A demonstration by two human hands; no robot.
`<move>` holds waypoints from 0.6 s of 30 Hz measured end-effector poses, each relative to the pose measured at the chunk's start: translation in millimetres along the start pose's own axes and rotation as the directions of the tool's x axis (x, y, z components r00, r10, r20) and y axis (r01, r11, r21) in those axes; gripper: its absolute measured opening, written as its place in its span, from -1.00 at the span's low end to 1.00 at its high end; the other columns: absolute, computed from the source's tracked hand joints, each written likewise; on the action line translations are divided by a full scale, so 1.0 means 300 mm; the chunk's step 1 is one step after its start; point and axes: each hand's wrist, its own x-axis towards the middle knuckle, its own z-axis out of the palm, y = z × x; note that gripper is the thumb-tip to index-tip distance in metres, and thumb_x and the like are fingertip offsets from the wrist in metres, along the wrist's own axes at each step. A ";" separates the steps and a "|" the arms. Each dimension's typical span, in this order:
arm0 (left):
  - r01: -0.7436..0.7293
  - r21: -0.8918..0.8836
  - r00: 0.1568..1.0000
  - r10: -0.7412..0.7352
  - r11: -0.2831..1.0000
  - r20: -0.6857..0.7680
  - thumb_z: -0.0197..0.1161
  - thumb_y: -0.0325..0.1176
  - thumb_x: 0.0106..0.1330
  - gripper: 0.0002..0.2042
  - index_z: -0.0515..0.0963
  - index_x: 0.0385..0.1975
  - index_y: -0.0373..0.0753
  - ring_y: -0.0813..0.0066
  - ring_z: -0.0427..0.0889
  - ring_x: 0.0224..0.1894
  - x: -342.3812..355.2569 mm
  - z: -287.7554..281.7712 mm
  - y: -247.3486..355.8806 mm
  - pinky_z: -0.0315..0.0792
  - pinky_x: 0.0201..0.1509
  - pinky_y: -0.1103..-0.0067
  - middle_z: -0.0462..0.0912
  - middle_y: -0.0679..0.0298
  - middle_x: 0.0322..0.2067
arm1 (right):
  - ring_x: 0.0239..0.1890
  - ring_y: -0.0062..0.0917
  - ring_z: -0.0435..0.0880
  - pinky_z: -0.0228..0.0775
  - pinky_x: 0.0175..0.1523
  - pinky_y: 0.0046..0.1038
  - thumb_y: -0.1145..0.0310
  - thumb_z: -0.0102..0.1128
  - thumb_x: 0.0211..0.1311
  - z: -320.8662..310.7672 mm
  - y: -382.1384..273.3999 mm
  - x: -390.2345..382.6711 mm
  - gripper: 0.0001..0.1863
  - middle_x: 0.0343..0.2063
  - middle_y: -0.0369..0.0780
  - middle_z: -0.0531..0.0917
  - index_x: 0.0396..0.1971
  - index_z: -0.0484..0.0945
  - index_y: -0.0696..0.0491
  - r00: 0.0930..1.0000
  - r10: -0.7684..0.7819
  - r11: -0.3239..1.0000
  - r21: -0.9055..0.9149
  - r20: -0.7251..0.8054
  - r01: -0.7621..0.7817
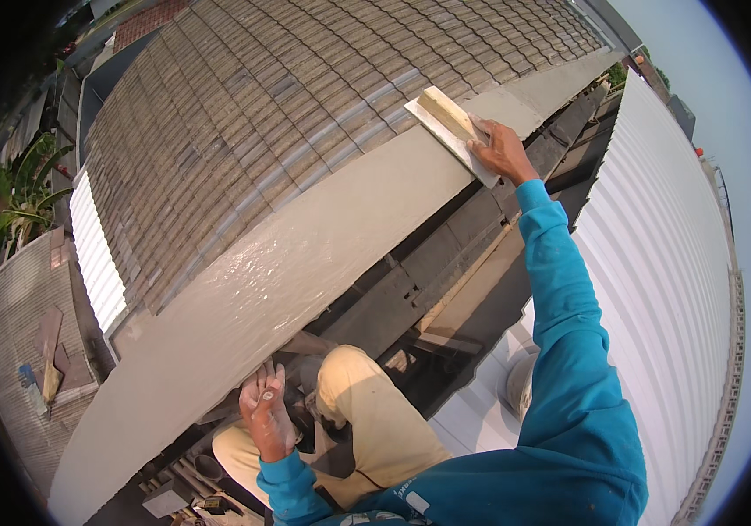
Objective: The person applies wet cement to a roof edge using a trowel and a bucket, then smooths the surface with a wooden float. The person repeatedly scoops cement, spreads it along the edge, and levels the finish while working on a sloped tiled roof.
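Observation:
My right hand [504, 151] is closed round the handle of a plastering float [442, 125], a pale flat board with a wooden bar along its back. The float lies across the upper part of a long grey strip of smooth cement [305, 237], which looks wet and shiny in its middle. Close to the strip's lower edge, my left hand [268, 412] is raised with its fingers upward and bent a little, smeared with pale cement. Nothing shows in it. Whether its fingertips touch the edge is hard to make out.
Brown roof tiles [244, 114] border the strip's far side. On the near side, dark tiles [384, 307] and timber lie over a gap beside my bent knees [362, 386]. White corrugated sheeting [665, 254] covers the right. A bucket [520, 386] stands by my right arm.

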 end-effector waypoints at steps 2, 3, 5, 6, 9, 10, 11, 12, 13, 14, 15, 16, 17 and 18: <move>0.026 0.036 1.000 -0.026 0.999 0.000 0.20 -0.44 0.11 -0.14 -0.08 0.40 -0.58 -0.12 -0.02 0.50 0.002 0.001 0.004 -0.04 0.53 0.09 0.03 -0.20 0.42 | 0.01 -0.04 0.60 0.41 0.15 -0.19 0.25 0.28 0.12 -0.031 -0.143 -0.067 -0.40 -0.05 0.03 0.64 0.23 0.49 0.01 0.997 -0.049 0.996 0.080 0.064 0.043; 0.022 0.026 1.000 -0.022 0.999 0.002 0.20 -0.43 0.11 -0.14 -0.07 0.40 -0.58 -0.11 -0.01 0.50 0.000 0.000 0.005 -0.03 0.53 0.09 0.03 -0.20 0.42 | 0.01 -0.05 0.59 0.42 0.14 -0.19 0.27 0.28 0.13 -0.032 -0.190 -0.094 -0.40 -0.06 0.01 0.64 0.23 0.48 0.00 0.994 -0.099 0.991 0.093 0.048 0.094; 0.024 0.013 1.000 -0.024 1.000 0.003 0.20 -0.43 0.11 -0.15 -0.07 0.40 -0.58 -0.09 0.00 0.50 0.000 -0.003 0.003 -0.02 0.53 0.10 0.04 -0.20 0.41 | 0.01 -0.09 0.59 0.43 0.12 -0.18 0.29 0.28 0.14 -0.020 -0.237 -0.131 -0.40 -0.09 -0.03 0.64 0.24 0.47 -0.02 0.982 -0.187 0.976 0.119 0.023 0.183; 0.028 -0.003 1.000 -0.028 1.000 0.009 0.21 -0.44 0.11 -0.16 -0.04 0.39 -0.58 -0.08 -0.01 0.51 0.001 -0.009 0.001 -0.05 0.53 0.09 0.05 -0.20 0.41 | 0.01 -0.11 0.59 0.44 0.12 -0.18 0.30 0.28 0.14 -0.012 -0.227 -0.136 -0.41 -0.10 -0.04 0.63 0.24 0.47 -0.03 0.985 -0.173 0.983 0.062 -0.024 0.174; 0.029 -0.035 0.999 -0.029 0.999 0.019 0.22 -0.48 0.10 -0.18 0.01 0.38 -0.59 -0.06 -0.02 0.51 0.005 -0.022 -0.004 -0.11 0.53 0.07 0.09 -0.21 0.41 | -0.01 -0.16 0.59 0.45 0.10 -0.20 0.32 0.28 0.15 0.015 -0.118 -0.110 -0.43 -0.13 -0.09 0.63 0.22 0.46 -0.05 0.980 -0.124 0.990 -0.093 -0.156 0.110; 0.026 -0.034 1.000 -0.026 0.999 0.018 0.22 -0.47 0.10 -0.18 0.01 0.38 -0.60 -0.06 -0.01 0.51 0.005 -0.026 -0.007 -0.11 0.54 0.07 0.09 -0.22 0.40 | -0.01 -0.17 0.59 0.45 0.10 -0.20 0.33 0.28 0.15 0.026 -0.039 -0.093 -0.43 -0.13 -0.11 0.63 0.22 0.46 -0.05 0.977 -0.095 0.989 -0.133 -0.192 0.070; 0.021 -0.031 1.000 -0.021 0.999 0.012 0.22 -0.47 0.09 -0.18 0.01 0.37 -0.60 -0.06 0.00 0.51 0.007 -0.025 -0.013 -0.12 0.54 0.06 0.09 -0.23 0.40 | -0.01 -0.18 0.59 0.46 0.10 -0.20 0.33 0.28 0.15 0.032 0.036 -0.068 -0.44 -0.12 -0.12 0.62 0.21 0.46 -0.05 0.971 -0.071 0.985 -0.169 -0.227 0.033; 0.021 -0.024 1.000 -0.021 0.999 -0.002 0.23 -0.47 0.08 -0.18 0.02 0.36 -0.61 -0.06 0.02 0.50 0.007 -0.020 -0.013 -0.12 0.54 0.05 0.11 -0.24 0.39 | 0.00 -0.18 0.59 0.45 0.11 -0.21 0.33 0.28 0.15 0.032 0.100 -0.035 -0.43 -0.12 -0.11 0.63 0.23 0.46 -0.05 0.971 -0.035 0.982 -0.189 -0.237 -0.010; 0.028 -0.017 1.000 -0.029 0.999 -0.013 0.23 -0.47 0.08 -0.19 0.03 0.35 -0.62 -0.07 0.04 0.49 -0.001 -0.012 -0.001 -0.11 0.54 0.03 0.12 -0.24 0.38 | 0.01 -0.17 0.59 0.45 0.13 -0.21 0.33 0.28 0.15 0.029 0.167 -0.010 -0.42 -0.11 -0.10 0.63 0.24 0.45 -0.06 0.970 0.004 0.976 -0.212 -0.245 -0.057; 0.034 -0.011 0.999 -0.035 0.999 -0.024 0.24 -0.47 0.07 -0.20 0.05 0.34 -0.62 -0.07 0.06 0.48 -0.004 -0.003 0.011 -0.11 0.54 0.02 0.13 -0.25 0.37 | 0.03 -0.16 0.58 0.44 0.14 -0.20 0.31 0.28 0.15 0.027 0.228 0.021 -0.41 -0.09 -0.09 0.63 0.25 0.44 -0.07 0.970 0.056 0.968 -0.224 -0.237 -0.111; 0.034 -0.014 0.999 -0.035 0.999 -0.035 0.24 -0.48 0.07 -0.21 0.07 0.33 -0.62 -0.06 0.10 0.47 -0.006 0.001 0.016 -0.10 0.53 0.00 0.16 -0.25 0.36 | 0.05 -0.16 0.58 0.43 0.16 -0.20 0.30 0.29 0.16 0.021 0.295 0.061 -0.39 -0.07 -0.08 0.63 0.26 0.43 -0.08 0.967 0.105 0.958 -0.238 -0.233 -0.162; 0.043 -0.013 0.998 -0.043 0.999 -0.039 0.24 -0.49 0.07 -0.23 0.09 0.31 -0.62 -0.06 0.14 0.45 -0.006 0.000 0.024 -0.09 0.52 -0.01 0.18 -0.24 0.34 | 0.08 -0.15 0.57 0.42 0.18 -0.20 0.27 0.28 0.17 0.020 0.398 0.086 -0.39 -0.03 -0.06 0.62 0.27 0.42 -0.09 0.959 0.098 0.942 -0.285 -0.266 -0.176; 0.042 -0.014 0.998 -0.043 0.999 -0.050 0.24 -0.50 0.06 -0.25 0.12 0.30 -0.62 -0.05 0.19 0.43 -0.010 -0.001 0.026 -0.08 0.52 -0.02 0.20 -0.24 0.33 | 0.10 -0.15 0.56 0.40 0.20 -0.19 0.24 0.27 0.18 0.029 0.491 0.122 -0.38 0.01 -0.05 0.61 0.28 0.41 -0.10 0.951 0.080 0.927 -0.327 -0.299 -0.181; 0.039 -0.017 0.997 -0.040 0.999 -0.072 0.23 -0.51 0.06 -0.27 0.14 0.28 -0.61 0.00 0.27 0.36 -0.011 0.004 0.028 -0.06 0.51 -0.03 0.26 -0.22 0.28 | 0.11 -0.15 0.56 0.40 0.21 -0.19 0.21 0.26 0.19 0.030 0.562 0.154 -0.38 0.04 -0.04 0.60 0.29 0.41 -0.12 0.944 0.113 0.916 -0.336 -0.311 -0.220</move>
